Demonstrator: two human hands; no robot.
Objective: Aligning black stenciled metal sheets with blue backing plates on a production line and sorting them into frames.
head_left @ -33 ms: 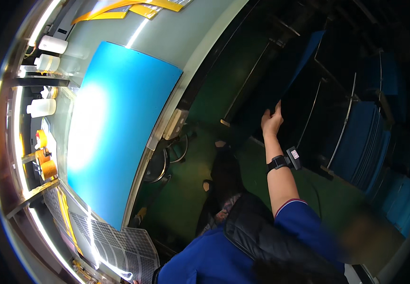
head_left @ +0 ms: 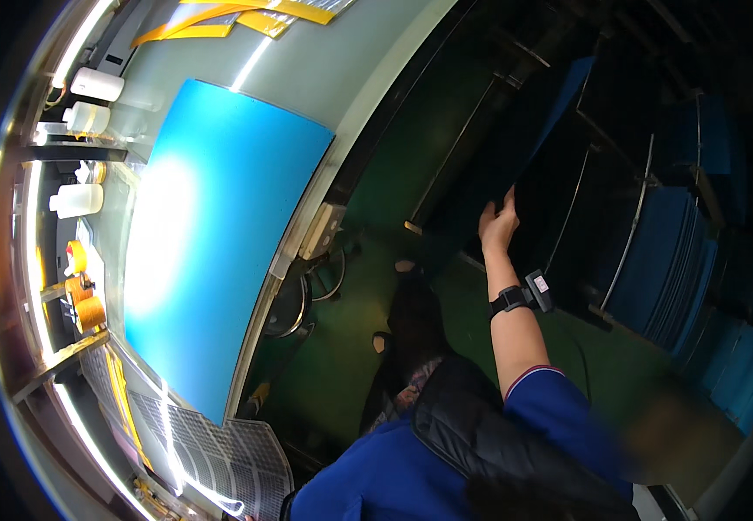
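Note:
My right hand (head_left: 500, 227), at the end of an outstretched bare forearm with a black wrist strap, reaches into the dark area right of the bench. Its fingers and thumb close at the near edge of a large dark blue sheet (head_left: 561, 106); much of that sheet is lost in shadow. A bright blue panel (head_left: 251, 165) lies flat on the bench at left, with strong glare on its left side. Of my left hand (head_left: 248, 517) only a sliver shows at the lower edge, beside a dark gridded sheet (head_left: 242, 456); its fingers cannot be made out.
Blue sheets (head_left: 661, 265) stand stacked in a metal rack at right. White bottles (head_left: 77, 201) and orange tape rolls (head_left: 90, 313) line the bench's back. Yellow-edged pieces (head_left: 264, 22) lie at its far end. A round stool (head_left: 288, 308) stands below the bench edge.

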